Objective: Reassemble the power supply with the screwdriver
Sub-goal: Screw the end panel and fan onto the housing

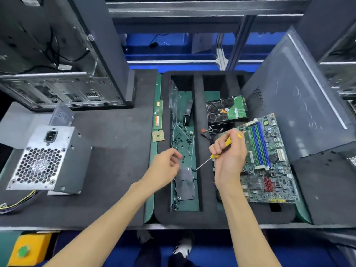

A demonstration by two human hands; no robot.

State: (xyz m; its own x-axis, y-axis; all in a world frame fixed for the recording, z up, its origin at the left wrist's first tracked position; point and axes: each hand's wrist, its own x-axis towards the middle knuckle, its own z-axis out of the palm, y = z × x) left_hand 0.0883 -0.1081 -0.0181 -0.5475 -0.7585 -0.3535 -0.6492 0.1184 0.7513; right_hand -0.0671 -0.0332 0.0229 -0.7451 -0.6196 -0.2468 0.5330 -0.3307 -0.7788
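Both hands over tray: R hand grips screwdriver, L hand curled

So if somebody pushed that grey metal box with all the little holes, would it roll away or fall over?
Probably neither. The power supply is a flat-sided box lying on the dark foam mat, so it would likely slide or just stay put. Its metal casing suggests it is stiff and fairly heavy. The wires trailing from it look floppy.

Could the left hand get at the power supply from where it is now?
Probably yes: the left hand holds nothing large, and only bare foam mat lies between it and the power supply farther left.
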